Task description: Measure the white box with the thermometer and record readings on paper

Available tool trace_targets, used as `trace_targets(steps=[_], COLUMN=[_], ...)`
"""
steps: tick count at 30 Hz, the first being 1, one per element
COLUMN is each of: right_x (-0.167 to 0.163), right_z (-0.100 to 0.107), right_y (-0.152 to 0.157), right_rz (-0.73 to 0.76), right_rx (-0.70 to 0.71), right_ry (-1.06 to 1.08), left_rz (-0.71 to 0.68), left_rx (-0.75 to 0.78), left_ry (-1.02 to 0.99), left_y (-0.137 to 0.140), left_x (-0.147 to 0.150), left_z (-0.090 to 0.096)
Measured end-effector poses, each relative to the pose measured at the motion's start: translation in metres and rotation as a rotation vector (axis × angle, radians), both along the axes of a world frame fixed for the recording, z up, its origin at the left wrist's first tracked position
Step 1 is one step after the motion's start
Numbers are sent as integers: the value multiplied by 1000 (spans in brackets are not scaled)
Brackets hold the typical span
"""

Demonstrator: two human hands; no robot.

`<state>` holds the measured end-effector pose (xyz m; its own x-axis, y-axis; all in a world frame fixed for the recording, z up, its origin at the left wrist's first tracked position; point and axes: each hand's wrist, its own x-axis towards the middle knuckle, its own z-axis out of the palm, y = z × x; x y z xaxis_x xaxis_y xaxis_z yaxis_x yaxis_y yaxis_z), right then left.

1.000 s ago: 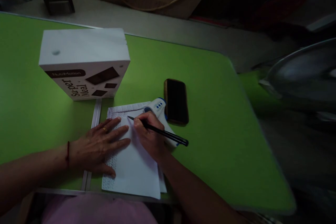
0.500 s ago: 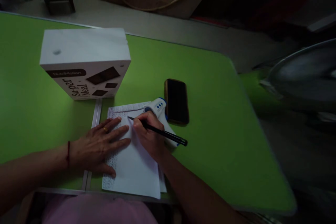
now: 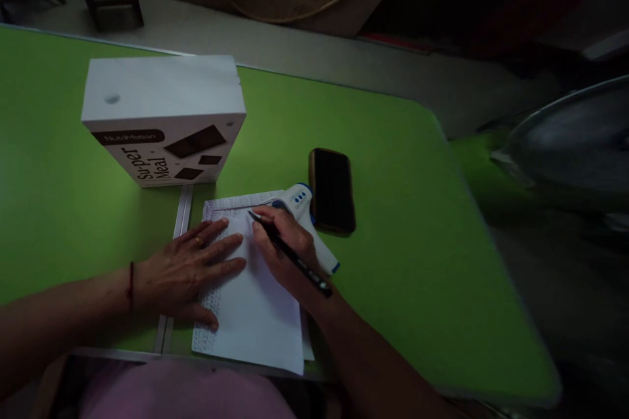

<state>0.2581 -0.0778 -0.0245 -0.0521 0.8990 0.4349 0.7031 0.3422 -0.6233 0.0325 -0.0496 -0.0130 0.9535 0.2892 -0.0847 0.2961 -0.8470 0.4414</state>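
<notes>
My left hand [image 3: 191, 268] lies flat with spread fingers across the left side of the paper sheets [image 3: 255, 327], over rows of handwriting. Between the thumb and fingers of my right hand [image 3: 287, 245] is a black pen [image 3: 295, 256], its tip at the upper part of the top sheet and its back end slanting down toward my wrist. Most of that top sheet looks blank. Just beyond my right hand lies a white and blue infrared thermometer [image 3: 322, 252], partly hidden by the hand. A dark phone in a brown case [image 3: 332, 190] lies right beside it.
A white box [image 3: 164, 88] marked "NutriMotion" stands upright on the green table [image 3: 403, 242], beyond my left hand. A metal seam [image 3: 181, 213] crosses the table under my left arm. Dark chair legs [image 3: 113, 3] show past the far edge.
My right hand has turned, and the pen's back end has swung down and toward me. The pen tip sits slightly farther right and higher on the sheet. My left hand stays flat on the paper.
</notes>
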Motion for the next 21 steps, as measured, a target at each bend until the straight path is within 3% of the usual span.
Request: trace_targets(steps=[3, 9, 14, 21], right_x=[10, 16, 14, 5], right_z=[10, 26, 36, 43], right_y=[-6, -24, -29, -37], right_rz=[104, 171, 188, 243], right_rx=[46, -102, -241, -267], right_ry=[-265, -664, -730, -652], left_rz=[-6, 3, 41, 26], left_rx=[17, 62, 117, 180], left_ry=[-23, -39, -67, -122], left_y=[1, 8, 11, 12], left_x=[-1, -2, -5, -6], left_z=[-2, -5, -8, -8])
